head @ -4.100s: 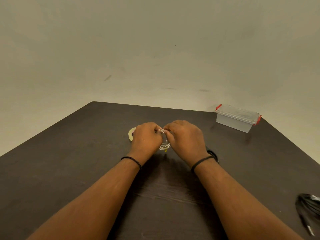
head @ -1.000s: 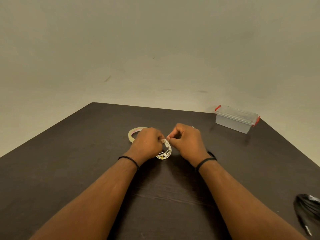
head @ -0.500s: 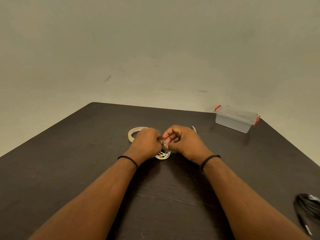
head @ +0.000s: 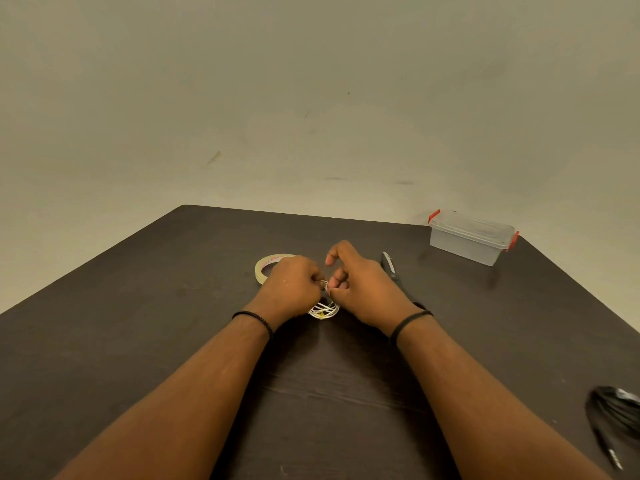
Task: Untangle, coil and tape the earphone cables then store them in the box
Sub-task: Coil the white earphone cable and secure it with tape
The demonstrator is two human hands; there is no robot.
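The tape roll (head: 268, 265) has red print on its inner ring, too small to read. Just right of it, above the dark table (head: 138, 323), the left hand (head: 292, 287) grips the white earphone coil (head: 323, 309) and the right hand (head: 360, 285) pinches its top; the fingertips are partly hidden. Far right of the roll the closed clear box (head: 471, 237) stands at the table's far edge before a plain wall (head: 311, 98), and a black cable bundle (head: 614, 415) is cut off by the frame

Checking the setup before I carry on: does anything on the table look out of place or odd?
Nothing stands out. Both hands, left hand and right hand, work the white earphone coil; the box sits closed and upright.

Tape roll (head: 265, 266) left, box (head: 467, 242) far right
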